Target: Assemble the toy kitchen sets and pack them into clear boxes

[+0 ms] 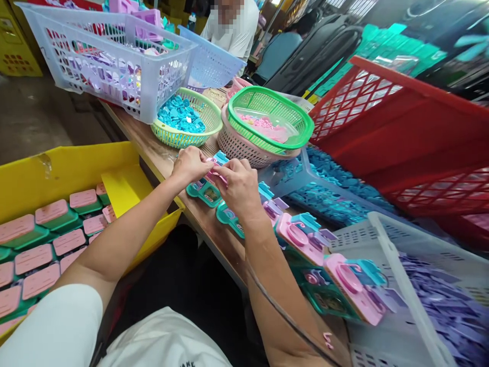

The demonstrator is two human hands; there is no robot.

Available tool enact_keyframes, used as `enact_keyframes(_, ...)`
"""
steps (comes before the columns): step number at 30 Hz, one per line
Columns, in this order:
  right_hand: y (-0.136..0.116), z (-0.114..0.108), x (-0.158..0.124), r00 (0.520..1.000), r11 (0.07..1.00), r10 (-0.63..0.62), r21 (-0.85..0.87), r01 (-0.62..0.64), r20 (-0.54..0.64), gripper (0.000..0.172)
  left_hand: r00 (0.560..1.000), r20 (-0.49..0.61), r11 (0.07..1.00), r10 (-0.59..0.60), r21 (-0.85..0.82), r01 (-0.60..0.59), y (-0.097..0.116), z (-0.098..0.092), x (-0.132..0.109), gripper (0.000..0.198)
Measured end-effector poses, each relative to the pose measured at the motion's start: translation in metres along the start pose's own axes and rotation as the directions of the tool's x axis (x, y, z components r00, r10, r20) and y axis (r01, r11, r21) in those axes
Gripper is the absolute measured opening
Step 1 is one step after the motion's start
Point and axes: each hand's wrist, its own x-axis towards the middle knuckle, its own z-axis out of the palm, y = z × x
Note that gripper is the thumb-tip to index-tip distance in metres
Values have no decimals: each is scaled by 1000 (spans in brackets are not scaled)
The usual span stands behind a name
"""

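My left hand (191,165) and my right hand (240,186) meet over a small pink-and-teal plastic toy (220,159) at the table's edge. Both sets of fingers are closed in a pinch at its pink top; any smaller part between them is hidden. Beneath the hands, a green toy base (209,193) with a clear window shows. A row of similar toys runs to the right behind my right forearm, including a pink-topped one (349,280) with a round basin, a blue piece and a purple flap.
On my left, a yellow box (69,160) holds many pink-and-green toys. Ahead stand a yellow basket (214,120) of blue pieces, a green basket (305,125) and a white crate (114,30). A red crate (382,132) and a bin (376,219) of purple strips flank the right. A person (239,30) sits opposite.
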Motion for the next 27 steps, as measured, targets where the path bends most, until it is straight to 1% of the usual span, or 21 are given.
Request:
enact_keyframes(4,-3,4,5,1000,998,-8,-66,8,-4,33,999,33,998,-32,50,30,4,-4,7,24)
enact_keyframes(8,3,11,8,1000,999,1,-45,-1,6,35,998,56,1000,1,30,-2,6,-5,17,34)
enact_keyframes(11,8,12,8,1000,999,2,-52,-1,14,34,996,85,999,17,-39,-14,2,-2,21,36)
enact_keyframes(13,9,10,7,1000,997,-24,-76,24,9,32,993,115,994,30,-105,-18,-2,3,21,36)
enact_keyframes(17,6,7,5,996,989,-63,-136,54,-57,30,987,155,945,45,-328,8,-12,14,22,29)
enact_keyframes(19,5,9,4,994,988,-70,-140,59,-79,28,989,147,922,34,-387,26,-17,19,23,26)
enact_keyframes(21,5,10,4,994,990,-73,-129,63,-78,26,989,145,920,27,-390,32,-20,22,22,25)
enact_keyframes(23,5,11,4,996,990,-56,-133,46,-71,23,988,154,933,21,-357,36,-20,23,20,26)
enact_keyframes(27,3,10,-1,997,985,-17,-173,3,-75,19,988,153,975,7,-220,28,-16,24,16,28)
